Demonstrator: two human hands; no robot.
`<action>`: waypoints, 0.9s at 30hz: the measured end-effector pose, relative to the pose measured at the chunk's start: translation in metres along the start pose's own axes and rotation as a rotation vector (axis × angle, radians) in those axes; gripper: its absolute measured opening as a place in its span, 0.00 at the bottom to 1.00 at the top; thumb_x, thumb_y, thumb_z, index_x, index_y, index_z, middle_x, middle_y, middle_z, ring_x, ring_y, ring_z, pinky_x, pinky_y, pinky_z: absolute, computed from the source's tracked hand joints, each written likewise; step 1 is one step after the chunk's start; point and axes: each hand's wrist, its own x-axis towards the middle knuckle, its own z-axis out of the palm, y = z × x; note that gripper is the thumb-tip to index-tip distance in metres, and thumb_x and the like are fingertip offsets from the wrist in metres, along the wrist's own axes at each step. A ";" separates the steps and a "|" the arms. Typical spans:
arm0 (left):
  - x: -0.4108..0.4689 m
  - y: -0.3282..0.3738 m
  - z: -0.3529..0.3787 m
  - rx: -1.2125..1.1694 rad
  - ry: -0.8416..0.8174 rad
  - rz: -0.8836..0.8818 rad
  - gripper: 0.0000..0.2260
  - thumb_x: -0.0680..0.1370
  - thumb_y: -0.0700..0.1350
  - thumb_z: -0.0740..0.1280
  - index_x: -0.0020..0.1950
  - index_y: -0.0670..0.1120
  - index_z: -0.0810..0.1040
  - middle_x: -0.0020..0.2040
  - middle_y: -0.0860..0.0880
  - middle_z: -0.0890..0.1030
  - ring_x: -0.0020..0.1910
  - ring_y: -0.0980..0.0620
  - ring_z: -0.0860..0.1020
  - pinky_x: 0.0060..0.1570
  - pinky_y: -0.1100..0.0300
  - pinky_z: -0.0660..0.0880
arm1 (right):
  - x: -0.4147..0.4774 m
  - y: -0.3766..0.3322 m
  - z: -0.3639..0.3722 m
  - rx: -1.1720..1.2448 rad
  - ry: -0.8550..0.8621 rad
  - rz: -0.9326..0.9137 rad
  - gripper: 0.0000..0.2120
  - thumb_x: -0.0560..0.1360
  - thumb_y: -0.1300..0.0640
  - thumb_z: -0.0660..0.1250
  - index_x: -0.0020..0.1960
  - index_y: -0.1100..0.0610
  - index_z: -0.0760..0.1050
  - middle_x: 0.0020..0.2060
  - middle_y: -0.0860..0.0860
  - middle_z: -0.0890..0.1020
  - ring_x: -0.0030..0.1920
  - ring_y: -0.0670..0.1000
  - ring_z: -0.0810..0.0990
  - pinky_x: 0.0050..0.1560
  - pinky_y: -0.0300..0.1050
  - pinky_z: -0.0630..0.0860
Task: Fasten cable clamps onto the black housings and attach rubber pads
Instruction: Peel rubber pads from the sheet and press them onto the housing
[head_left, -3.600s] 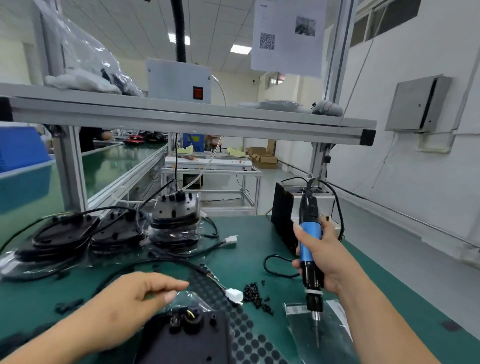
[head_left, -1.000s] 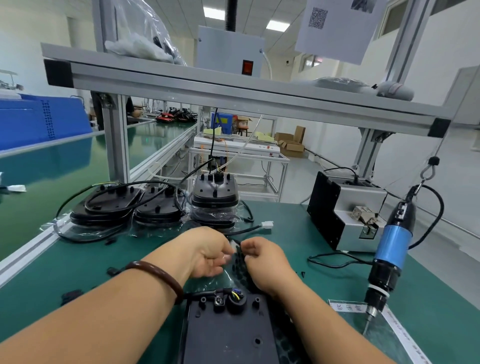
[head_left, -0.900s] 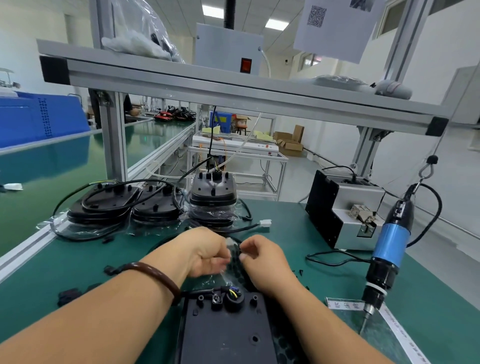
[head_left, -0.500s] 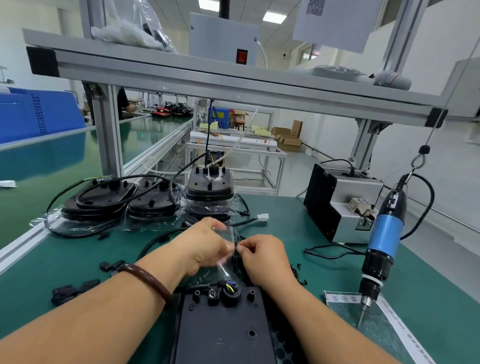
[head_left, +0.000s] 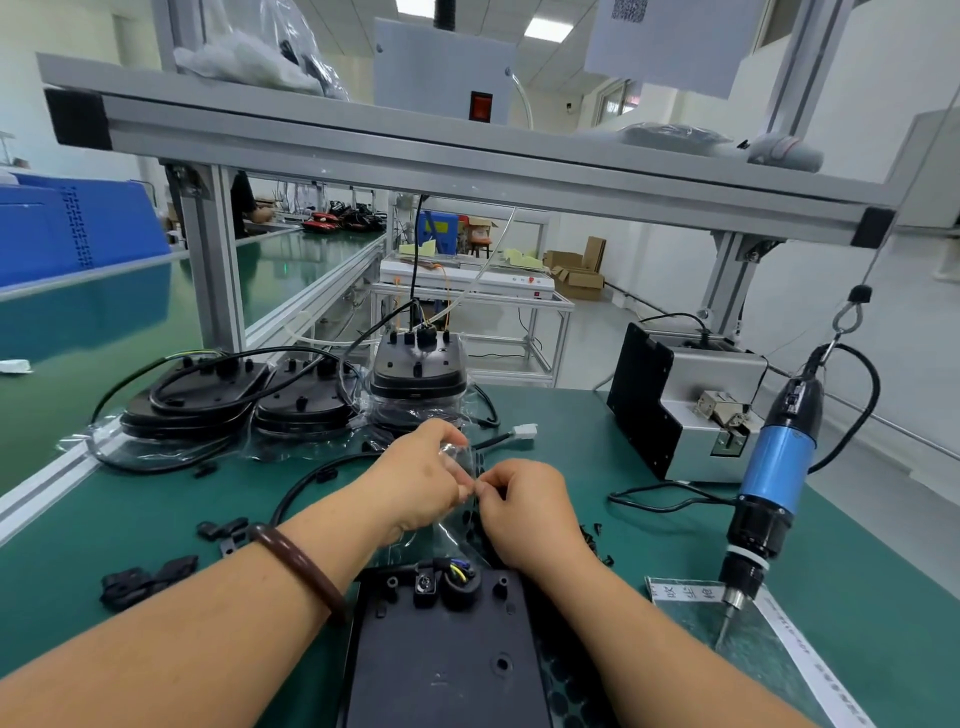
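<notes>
Moved: compared with 3.6 s ago, the right hand (head_left: 524, 512) has left the blue-bodied electric screwdriver (head_left: 779, 467), which now hangs free on its hook at the right of the frame. Both hands now meet at the centre.
Left hand: the left hand (head_left: 421, 486) has curled fingers and pinches the lifted clear edge of the flexible transparent sheet carrying round black rubber pads (head_left: 470, 522).
Right hand: the fingers are curled, with the tips pinched right against the left fingertips. It holds the same edge or 1 pad; I cannot tell which.
Pad sheet place: the pad sheet is at the centre of the frame, running from between the hands down along the right side of the flat black plastic housing (head_left: 447, 660) at bottom centre.
Handling: the sheet is probably very light and limp, and the film looks slippery and shiny. The pads are probably soft and sticky on 1 side.
Where to hold: I would take a pad by its rim with the fingertips and hold the film down beside it, so the sheet does not lift with it.
Look: small black discs in close rows on glossy film.
Housing look: matt black, with small bosses and coloured wires at its top end.
Nearby: 3 stacks of bagged black housings (head_left: 306, 402) at left centre, and loose black plastic cable clamps (head_left: 145, 577) at lower left.
</notes>
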 end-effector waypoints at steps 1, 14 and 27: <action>0.000 0.000 0.000 -0.015 0.001 -0.007 0.21 0.73 0.31 0.67 0.60 0.49 0.69 0.44 0.46 0.83 0.36 0.52 0.78 0.34 0.61 0.73 | 0.000 -0.001 0.000 -0.012 0.005 -0.005 0.09 0.78 0.58 0.62 0.45 0.56 0.81 0.38 0.49 0.80 0.33 0.43 0.73 0.28 0.29 0.64; -0.012 0.004 -0.011 0.373 0.259 -0.013 0.29 0.75 0.39 0.65 0.72 0.51 0.58 0.62 0.45 0.72 0.58 0.45 0.74 0.58 0.51 0.73 | 0.003 0.011 0.003 0.274 0.047 0.183 0.10 0.76 0.59 0.62 0.38 0.57 0.78 0.35 0.50 0.82 0.31 0.45 0.75 0.31 0.37 0.72; -0.023 0.013 0.013 0.305 -0.012 0.056 0.29 0.77 0.35 0.54 0.77 0.50 0.54 0.71 0.54 0.71 0.62 0.43 0.75 0.39 0.67 0.68 | 0.004 0.007 0.006 0.315 0.079 0.156 0.11 0.74 0.60 0.63 0.34 0.57 0.76 0.31 0.52 0.81 0.26 0.46 0.68 0.28 0.38 0.65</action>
